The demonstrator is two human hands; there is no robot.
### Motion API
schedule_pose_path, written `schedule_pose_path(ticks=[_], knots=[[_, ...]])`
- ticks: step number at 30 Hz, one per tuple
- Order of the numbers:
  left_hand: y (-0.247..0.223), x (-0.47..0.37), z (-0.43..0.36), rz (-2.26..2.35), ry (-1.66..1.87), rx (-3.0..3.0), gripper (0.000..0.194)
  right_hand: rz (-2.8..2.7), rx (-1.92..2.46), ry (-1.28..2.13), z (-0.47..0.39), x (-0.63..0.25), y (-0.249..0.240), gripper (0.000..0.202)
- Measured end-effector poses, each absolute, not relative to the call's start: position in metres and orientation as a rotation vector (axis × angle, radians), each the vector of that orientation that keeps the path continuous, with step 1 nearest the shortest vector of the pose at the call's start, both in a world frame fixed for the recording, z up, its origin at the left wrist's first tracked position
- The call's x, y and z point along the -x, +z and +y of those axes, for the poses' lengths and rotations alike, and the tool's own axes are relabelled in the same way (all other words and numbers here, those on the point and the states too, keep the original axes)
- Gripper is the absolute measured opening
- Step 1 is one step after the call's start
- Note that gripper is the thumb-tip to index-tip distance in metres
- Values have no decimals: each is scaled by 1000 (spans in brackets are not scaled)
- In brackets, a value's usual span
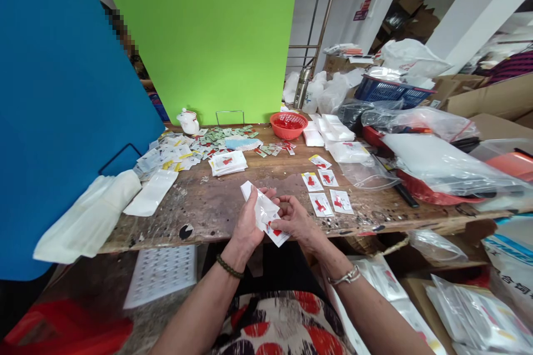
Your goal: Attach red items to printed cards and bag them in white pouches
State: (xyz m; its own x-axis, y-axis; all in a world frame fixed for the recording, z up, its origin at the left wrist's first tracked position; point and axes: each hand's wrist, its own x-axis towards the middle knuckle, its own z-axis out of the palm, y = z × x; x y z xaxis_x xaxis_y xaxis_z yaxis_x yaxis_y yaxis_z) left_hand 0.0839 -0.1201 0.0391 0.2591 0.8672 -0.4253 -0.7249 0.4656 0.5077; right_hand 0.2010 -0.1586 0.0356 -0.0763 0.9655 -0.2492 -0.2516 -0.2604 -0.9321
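Observation:
My left hand (249, 222) holds a clear plastic bag with a white card and a red piece (266, 212) over the table's front edge. The fingers of my right hand (296, 221) pinch the lower right part of the same bag. To the right lie several white cards with red pieces (320, 204). Beyond my left hand is a stack of white cards (227, 163) with a red piece on top. Farther back sit a red basket (288, 125) of small red pieces and scattered green packets (216, 136).
White cards with yellow marks (177, 152) are heaped at the left, near a white cloth (89, 213). Plastic bags and a red tray (433, 191) crowd the right side. Green (208, 33) and blue (70, 100) panels stand behind and left of the wooden table (200, 208).

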Motion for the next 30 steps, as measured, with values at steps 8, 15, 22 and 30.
schedule_pose_path(ticks=[8,15,22,30], knots=[[40,-88,-126,678,1091,-238,31,-872,1274,1456,-144,-208,32,83],[44,-98,-129,663,1095,-192,27,-843,1299,1309,-141,-203,29,72],[46,-91,-122,670,1160,-81,28,-842,1287,1310,-146,-195,32,68],[46,-90,-122,646,1213,-128,24,-835,1249,1327,-147,-189,33,58]])
